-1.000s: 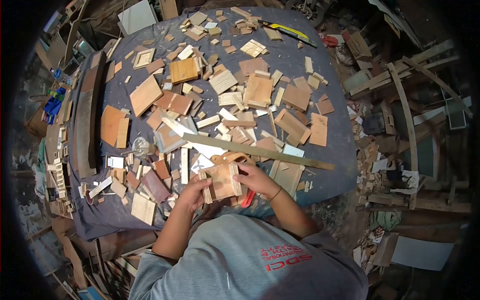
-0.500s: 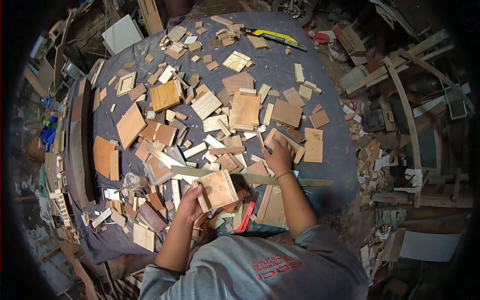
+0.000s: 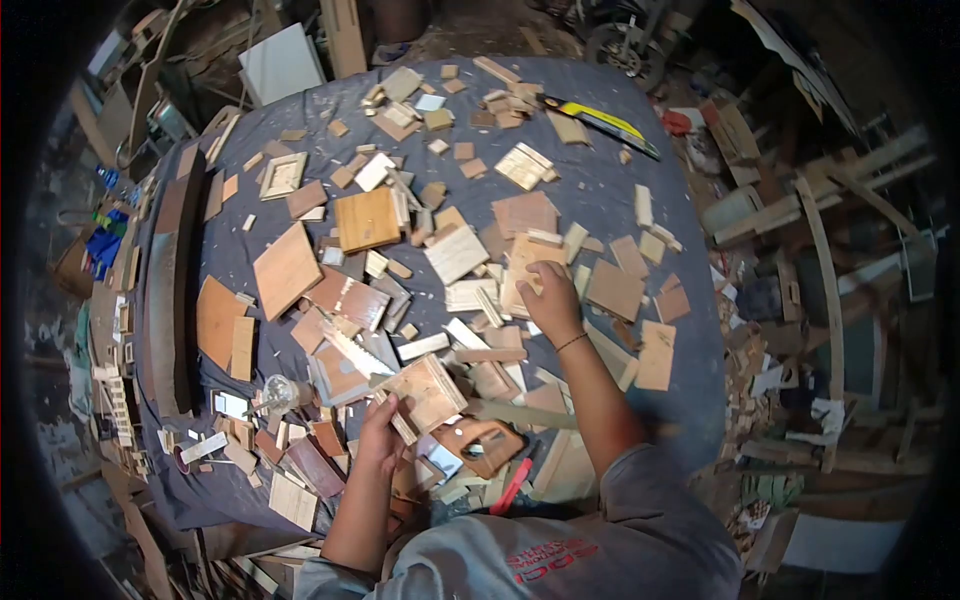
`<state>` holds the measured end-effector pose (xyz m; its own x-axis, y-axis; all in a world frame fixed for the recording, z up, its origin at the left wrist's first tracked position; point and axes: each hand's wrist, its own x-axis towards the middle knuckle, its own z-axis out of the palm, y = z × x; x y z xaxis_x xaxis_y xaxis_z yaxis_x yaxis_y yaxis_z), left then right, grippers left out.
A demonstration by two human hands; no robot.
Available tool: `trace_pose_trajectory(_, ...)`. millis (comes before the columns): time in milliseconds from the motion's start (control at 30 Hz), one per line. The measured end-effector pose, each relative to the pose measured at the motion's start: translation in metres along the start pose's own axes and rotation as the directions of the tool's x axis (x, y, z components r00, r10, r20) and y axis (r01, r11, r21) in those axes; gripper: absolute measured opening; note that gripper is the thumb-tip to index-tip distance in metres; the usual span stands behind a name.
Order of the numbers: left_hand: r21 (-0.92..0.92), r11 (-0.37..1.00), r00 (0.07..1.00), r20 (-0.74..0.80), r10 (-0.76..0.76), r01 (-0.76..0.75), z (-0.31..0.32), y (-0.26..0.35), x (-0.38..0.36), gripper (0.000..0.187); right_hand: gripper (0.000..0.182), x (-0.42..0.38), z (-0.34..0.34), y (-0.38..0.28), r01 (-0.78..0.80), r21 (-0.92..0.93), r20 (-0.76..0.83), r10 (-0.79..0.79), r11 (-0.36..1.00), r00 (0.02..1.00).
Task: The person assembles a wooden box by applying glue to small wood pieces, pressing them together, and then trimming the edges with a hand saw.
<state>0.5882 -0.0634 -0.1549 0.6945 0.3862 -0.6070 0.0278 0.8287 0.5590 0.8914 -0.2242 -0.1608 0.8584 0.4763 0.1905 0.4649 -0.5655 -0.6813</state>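
Pale, square wooden piece with layered raised edges (image 3: 428,392), held above the near middle of the cloth-covered worktop (image 3: 225,450). Left to right: clear jar (image 3: 290,393); left hand (image 3: 382,432), grasping the piece's left edge; brown wooden saw handle (image 3: 512,452); right hand (image 3: 552,300), fingers bent over a tan rectangular board (image 3: 522,262), grip unclear.

Surface (image 3: 600,180) cloth dark grey; knife (image 3: 600,127) yellow and black; shirt (image 3: 470,560) grey, red lettering; strip (image 3: 512,487) red.
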Motion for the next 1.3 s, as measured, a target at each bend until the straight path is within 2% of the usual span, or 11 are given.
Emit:
trace_pose_trajectory(100,-0.037,0.999,0.999,-0.020,0.027,-0.028,0.006,0.020,0.023,0.036,0.025,0.015,0.027,-0.023,0.148,-0.085,0.003,-0.148,0.985,0.989)
trace_pose_trajectory(167,-0.026,0.990,0.991,-0.008,0.135,-0.135,0.004,0.030,0.040,0.045,0.023,0.023,0.045,-0.037,0.155,-0.047,0.034,-0.154,0.987,0.988)
trace_pose_trajectory(333,0.055,0.978,0.974,-0.099,0.204,-0.200,-0.011,0.050,0.051,0.044,0.021,0.032,0.082,-0.070,0.197,0.095,0.062,-0.203,0.976,0.977)
trace_pose_trajectory(567,-0.133,0.979,0.981,-0.138,0.136,-0.154,-0.044,0.062,0.026,0.030,0.019,0.033,0.115,-0.112,0.315,0.121,0.060,-0.324,0.941,0.944)
trace_pose_trajectory(833,-0.103,0.989,0.994,-0.027,0.103,-0.106,-0.080,0.068,-0.006,0.058,0.020,0.113,0.162,-0.174,0.482,0.121,0.046,-0.490,0.868,0.870)
trace_pose_trajectory(900,-0.028,0.999,0.999,-0.002,0.037,-0.037,-0.078,0.076,-0.012,0.061,0.022,0.169,0.179,-0.175,0.476,-0.073,-0.007,-0.478,0.876,0.878)
trace_pose_trajectory(933,-0.017,1.000,1.000,-0.019,0.012,-0.012,-0.083,0.073,-0.012,0.063,0.025,0.204,0.187,-0.171,0.428,-0.061,0.030,-0.427,0.902,0.904)
trace_pose_trajectory(1033,-0.037,0.999,0.999,0.036,-0.014,0.015,-0.101,0.060,-0.011,0.053,0.034,0.309,0.212,-0.151,0.197,-0.135,0.151,-0.176,0.971,0.973)
trace_pose_trajectory(1067,-0.041,0.999,0.999,0.043,-0.029,0.031,-0.105,0.057,-0.012,0.053,0.034,0.334,0.221,-0.137,0.202,-0.144,0.147,-0.181,0.969,0.972)
trace_pose_trajectory(1133,-0.034,0.990,0.990,0.044,-0.134,0.136,-0.104,0.063,-0.012,0.065,0.048,0.374,0.237,-0.114,0.208,-0.438,0.212,-0.124,0.875,0.969)
trace_pose_trajectory(1300,-0.135,0.987,0.995,-0.032,-0.097,0.092,-0.107,0.058,-0.015,0.058,0.067,0.419,0.270,-0.081,0.161,-0.544,0.292,0.006,0.824,0.957)
